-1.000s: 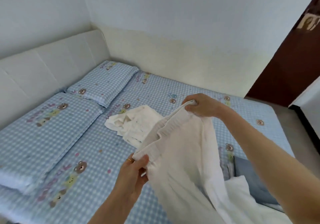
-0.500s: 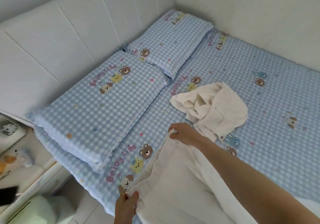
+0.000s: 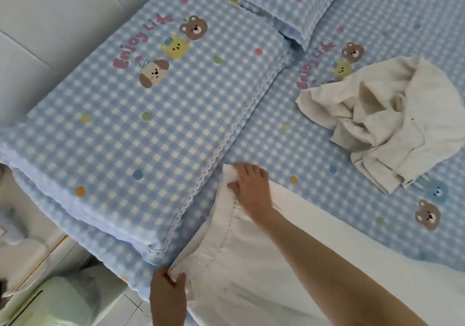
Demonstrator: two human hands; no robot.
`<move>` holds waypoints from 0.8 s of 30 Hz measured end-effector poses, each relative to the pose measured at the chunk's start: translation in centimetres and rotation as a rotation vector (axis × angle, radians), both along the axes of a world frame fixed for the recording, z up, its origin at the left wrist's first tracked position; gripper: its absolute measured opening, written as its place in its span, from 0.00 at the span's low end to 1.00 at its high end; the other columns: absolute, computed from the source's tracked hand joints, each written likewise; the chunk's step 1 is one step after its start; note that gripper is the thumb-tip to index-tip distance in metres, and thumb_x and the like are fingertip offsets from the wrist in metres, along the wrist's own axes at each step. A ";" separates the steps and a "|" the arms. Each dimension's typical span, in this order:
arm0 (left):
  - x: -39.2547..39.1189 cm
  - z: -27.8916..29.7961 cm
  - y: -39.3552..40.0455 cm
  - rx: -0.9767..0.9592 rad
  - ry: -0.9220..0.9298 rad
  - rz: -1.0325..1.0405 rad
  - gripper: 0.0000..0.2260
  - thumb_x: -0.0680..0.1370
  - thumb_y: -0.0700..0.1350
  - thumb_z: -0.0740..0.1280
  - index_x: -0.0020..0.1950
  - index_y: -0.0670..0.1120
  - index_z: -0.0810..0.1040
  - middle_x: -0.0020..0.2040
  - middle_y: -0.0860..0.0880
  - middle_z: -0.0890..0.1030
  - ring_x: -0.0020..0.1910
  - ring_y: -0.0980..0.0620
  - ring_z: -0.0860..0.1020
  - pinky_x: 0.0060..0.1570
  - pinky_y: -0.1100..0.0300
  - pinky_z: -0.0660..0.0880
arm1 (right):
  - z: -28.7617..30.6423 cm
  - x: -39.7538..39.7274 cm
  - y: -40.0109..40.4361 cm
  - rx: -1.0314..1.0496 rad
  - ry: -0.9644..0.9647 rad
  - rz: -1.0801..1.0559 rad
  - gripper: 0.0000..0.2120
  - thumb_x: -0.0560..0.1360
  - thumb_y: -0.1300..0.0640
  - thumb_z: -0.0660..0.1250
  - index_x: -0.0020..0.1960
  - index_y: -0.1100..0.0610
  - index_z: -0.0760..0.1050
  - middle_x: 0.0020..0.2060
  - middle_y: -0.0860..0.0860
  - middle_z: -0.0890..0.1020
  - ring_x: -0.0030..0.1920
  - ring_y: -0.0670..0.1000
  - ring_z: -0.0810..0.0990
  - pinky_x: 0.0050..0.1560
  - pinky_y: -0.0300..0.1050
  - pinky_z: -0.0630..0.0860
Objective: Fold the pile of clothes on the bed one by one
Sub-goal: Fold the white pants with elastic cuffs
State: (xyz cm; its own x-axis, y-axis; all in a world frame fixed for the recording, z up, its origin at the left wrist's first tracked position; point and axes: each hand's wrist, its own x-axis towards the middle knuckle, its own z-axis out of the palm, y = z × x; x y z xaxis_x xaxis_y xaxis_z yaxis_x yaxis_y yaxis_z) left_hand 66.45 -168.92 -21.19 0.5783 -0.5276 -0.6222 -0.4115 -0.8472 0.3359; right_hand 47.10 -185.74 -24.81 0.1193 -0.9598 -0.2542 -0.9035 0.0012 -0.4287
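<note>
A white garment with an elastic waistband (image 3: 251, 270) lies spread on the blue checked bed sheet (image 3: 314, 174) at the near edge. My left hand (image 3: 167, 298) pinches the near corner of the waistband at the bed's edge. My right hand (image 3: 251, 187) grips the far corner of the waistband and holds it down on the sheet. A crumpled cream garment (image 3: 385, 121) lies on the bed to the right, apart from both hands.
Two blue checked pillows, one large (image 3: 141, 124) and one further back (image 3: 284, 1), lie along the padded white headboard (image 3: 50, 23). A pale green object (image 3: 68, 300) and a white bedside unit (image 3: 22, 250) stand on the floor at the lower left.
The white garment came down from the air and now lies flat at the bed's near edge. Both hands kept hold of the waistband corners. My view swung down and to the left.
</note>
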 end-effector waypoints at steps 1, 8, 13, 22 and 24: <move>-1.0 0.1 0.0 -0.058 -0.166 -0.105 0.23 0.69 0.31 0.72 0.63 0.34 0.73 0.58 0.32 0.75 0.58 0.33 0.72 0.57 0.41 0.69 | 0.3 -1.4 2.2 -0.031 0.007 -0.027 0.27 0.73 0.50 0.69 0.69 0.56 0.68 0.66 0.53 0.73 0.67 0.55 0.71 0.67 0.54 0.64; -14.2 0.2 -7.2 -0.640 -0.269 -1.204 0.27 0.64 0.28 0.71 0.63 0.36 0.76 0.64 0.36 0.75 0.64 0.35 0.73 0.69 0.52 0.61 | 2.9 -15.6 17.8 0.101 0.281 -0.282 0.40 0.57 0.66 0.78 0.68 0.63 0.70 0.67 0.58 0.73 0.66 0.57 0.74 0.69 0.53 0.63; -18.9 -0.7 -14.9 -0.593 -0.407 -1.623 0.18 0.64 0.28 0.67 0.52 0.37 0.83 0.55 0.36 0.81 0.56 0.35 0.79 0.53 0.35 0.74 | 2.7 -21.7 22.0 0.027 0.322 -0.319 0.37 0.50 0.75 0.76 0.60 0.62 0.79 0.59 0.56 0.80 0.58 0.56 0.81 0.66 0.46 0.61; -16.3 -2.8 -22.1 -0.165 -0.302 -1.403 0.13 0.74 0.35 0.62 0.51 0.50 0.80 0.47 0.48 0.83 0.44 0.43 0.81 0.44 0.52 0.74 | 7.3 -38.9 31.7 0.128 0.505 -0.678 0.23 0.51 0.76 0.73 0.44 0.63 0.82 0.36 0.57 0.84 0.32 0.59 0.83 0.35 0.53 0.81; -16.3 -3.6 -23.3 -0.086 -0.299 -1.345 0.11 0.75 0.37 0.65 0.49 0.53 0.79 0.47 0.48 0.83 0.45 0.43 0.80 0.43 0.51 0.73 | 8.8 -43.7 31.1 0.201 0.540 -0.749 0.17 0.57 0.75 0.72 0.43 0.62 0.81 0.32 0.56 0.82 0.29 0.58 0.80 0.32 0.49 0.78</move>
State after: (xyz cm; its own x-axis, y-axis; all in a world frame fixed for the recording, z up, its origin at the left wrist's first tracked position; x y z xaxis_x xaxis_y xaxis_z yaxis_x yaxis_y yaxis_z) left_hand 50.15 -192.20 -24.79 -0.2978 -0.8110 -0.5035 -0.9538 0.2748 0.1214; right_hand 3.44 -154.61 -16.02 -0.6926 -0.6712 -0.2640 -0.7140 0.6901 0.1185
